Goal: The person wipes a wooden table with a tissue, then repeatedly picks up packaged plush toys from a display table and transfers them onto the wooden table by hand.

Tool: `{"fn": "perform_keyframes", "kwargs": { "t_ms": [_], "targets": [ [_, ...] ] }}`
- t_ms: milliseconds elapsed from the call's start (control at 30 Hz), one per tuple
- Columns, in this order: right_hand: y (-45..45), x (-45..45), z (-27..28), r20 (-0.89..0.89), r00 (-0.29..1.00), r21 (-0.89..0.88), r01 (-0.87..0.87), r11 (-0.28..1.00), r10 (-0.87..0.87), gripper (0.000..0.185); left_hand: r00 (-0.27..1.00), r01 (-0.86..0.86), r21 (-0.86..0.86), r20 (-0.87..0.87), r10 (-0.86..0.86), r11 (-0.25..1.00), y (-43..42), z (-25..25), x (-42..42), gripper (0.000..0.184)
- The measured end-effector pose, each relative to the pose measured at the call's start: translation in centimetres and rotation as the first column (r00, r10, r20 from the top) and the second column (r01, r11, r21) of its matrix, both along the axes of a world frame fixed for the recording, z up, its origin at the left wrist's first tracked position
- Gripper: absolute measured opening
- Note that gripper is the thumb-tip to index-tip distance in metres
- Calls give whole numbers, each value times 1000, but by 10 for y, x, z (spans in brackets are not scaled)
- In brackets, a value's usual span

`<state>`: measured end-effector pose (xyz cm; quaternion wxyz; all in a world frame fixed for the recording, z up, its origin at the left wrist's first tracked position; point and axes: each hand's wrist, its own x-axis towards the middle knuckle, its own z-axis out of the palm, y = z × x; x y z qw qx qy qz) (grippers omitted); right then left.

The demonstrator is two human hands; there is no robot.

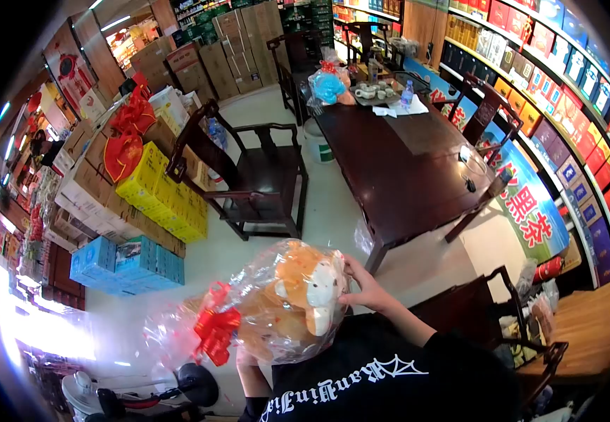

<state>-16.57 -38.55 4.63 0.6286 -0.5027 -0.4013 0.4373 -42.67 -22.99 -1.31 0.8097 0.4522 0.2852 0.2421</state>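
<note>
A dark table (389, 190) and wooden chairs (266, 169) stand on the shop's pale floor (340, 218), between stacked cartons (154, 190) and shelved boxes (576, 144). The toy (298, 278), orange-brown and white, lies aslant before the person's black shirt (389, 380), in clear wrap (161, 330) with a red bow (217, 323). The right hand (363, 285) grasps its head end through the wrap; the left hand (247, 356) is beneath, fingers hidden, its grip impossible to tell.

Orange-and-white plush toy (292, 295), red bow (215, 325), yellow cartons (163, 191), light-blue boxes (128, 266), dark-brown table (389, 179)
</note>
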Motion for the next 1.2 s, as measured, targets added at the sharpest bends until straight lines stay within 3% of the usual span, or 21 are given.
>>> {"fn": "perform_keyframes", "kwargs": {
  "t_ms": [100, 200, 300, 367, 400, 433, 500, 533, 667, 700, 767, 900, 933, 967, 1033, 1067, 1100, 1200],
  "targets": [
    [17, 43, -5, 56, 998, -84, 13, 996, -9, 99, 999, -43, -32, 14, 44, 999, 20, -2, 32, 37],
    [29, 74, -14, 135, 990, -40, 35, 999, -29, 94, 996, -85, -87, 9, 86, 993, 31, -7, 58, 36],
    [40, 92, -19, 251, 956, -86, 180, 980, -153, 89, 994, -110, -148, 8, 113, 983, 39, -14, 79, 34],
    [51, 103, -32, 184, 956, -189, 262, 946, -228, 81, 991, -128, -170, 12, 132, 977, 52, -24, 98, 32],
    [59, 104, -42, 69, 954, -161, 300, 940, -293, 71, 986, -158, -185, 20, 164, 970, 63, -35, 113, 33],
    [65, 107, -44, 70, 953, -166, 302, 939, -294, 71, 980, -187, -199, 28, 196, 962, 74, -41, 130, 33],
    [86, 118, -46, -94, 919, -240, 353, 904, -384, 66, 989, -120, -188, 60, 133, 975, 100, -42, 153, 34],
    [94, 128, -49, -53, 920, -312, 354, 882, -389, 65, 992, -110, -176, 42, 120, 978, 114, -42, 165, 35],
    [148, 167, -47, -28, 890, -203, 440, 875, -454, 74, 992, 13, -51, 124, -6, 999, 190, -45, 215, 44],
    [162, 178, -38, 65, 888, -170, 459, 872, -455, 82, 984, 40, -28, 177, -34, 999, 212, -47, 229, 45],
    [194, 198, -40, 118, 832, -72, 552, 831, -542, 85, 988, 60, -6, 146, -58, 998, 248, -15, 263, 46],
    [243, 232, -24, 155, 822, -34, 559, 829, -548, 83, 968, 50, 48, 245, -61, 998, 307, 8, 319, 70],
    [250, 237, -27, 125, 823, -68, 564, 823, -554, 83, 982, 134, 51, 127, -140, 990, 329, -6, 325, 78],
    [255, 241, -31, 94, 823, -107, 568, 816, -561, 82, 971, 150, 57, 178, -158, 987, 342, -13, 333, 67],
    [263, 244, -36, 43, 810, -124, 585, 802, -585, 80, 989, 137, 37, 56, -139, 990, 349, 12, 353, 48],
    [266, 246, -37, -25, 802, -192, 583, 790, -597, 79, 983, 182, 49, -27, -181, 982, 360, 3, 358, 48],
    [269, 249, -40, -89, 787, -255, 574, 778, -610, 79, 974, 224, 77, 6, -225, 972, 365, 2, 362, 51],
    [284, 269, -73, -66, 798, -269, 564, 781, -599, 76, 968, 231, 13, -108, -229, 973, 375, -1, 381, 56]
  ]
}}
